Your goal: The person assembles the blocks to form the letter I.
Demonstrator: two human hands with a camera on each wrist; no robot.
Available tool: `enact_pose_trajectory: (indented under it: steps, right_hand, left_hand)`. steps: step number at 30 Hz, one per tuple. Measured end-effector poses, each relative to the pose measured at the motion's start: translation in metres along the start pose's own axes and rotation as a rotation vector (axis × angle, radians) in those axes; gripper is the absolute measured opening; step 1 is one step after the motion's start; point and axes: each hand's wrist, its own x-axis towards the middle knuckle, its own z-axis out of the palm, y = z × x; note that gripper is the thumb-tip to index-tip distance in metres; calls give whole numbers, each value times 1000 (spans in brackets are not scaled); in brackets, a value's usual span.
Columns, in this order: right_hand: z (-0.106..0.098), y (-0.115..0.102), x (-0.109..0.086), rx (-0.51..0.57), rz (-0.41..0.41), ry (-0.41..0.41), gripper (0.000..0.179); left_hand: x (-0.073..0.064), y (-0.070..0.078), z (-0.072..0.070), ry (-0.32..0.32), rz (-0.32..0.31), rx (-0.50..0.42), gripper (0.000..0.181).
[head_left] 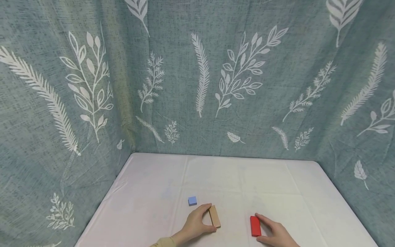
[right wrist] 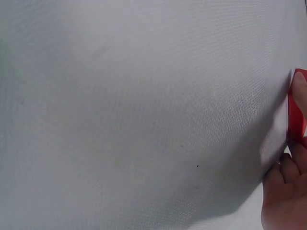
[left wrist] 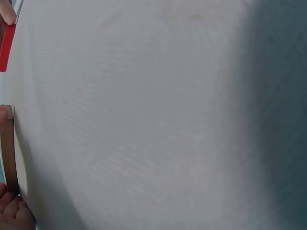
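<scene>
My left hand (head_left: 197, 222) pinches a tan wooden block (head_left: 214, 216) by its two ends, thumb at the near end and fingers at the far end. To the right, my right hand (head_left: 276, 233) holds a red block (head_left: 255, 226) the same way, lengthwise between thumb and fingers. A small blue block (head_left: 192, 201) lies on the table behind the left hand, touched by neither hand. In the left wrist view the tan block (left wrist: 8, 148) shows at the left edge. The right wrist view catches part of the red block (right wrist: 296, 110) at its right edge.
A white cloth (head_left: 154, 185) with faint creases covers the table. Grey-green curtains (head_left: 176, 85) with white leaf prints hang behind the table and along both sides.
</scene>
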Motion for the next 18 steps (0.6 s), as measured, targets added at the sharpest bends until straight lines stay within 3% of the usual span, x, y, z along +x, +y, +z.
enact_pose_trajectory:
  steps: [9, 18]
  right_hand:
    - [-1, -2, 1, 6, -13, 13, 75]
    - [-4, -2, 3, -2, -9, 18, 74]
  left_hand:
    - [1, 0, 1, -2, 0, 12, 80]
    - [2, 1, 1, 38, -9, 26, 76]
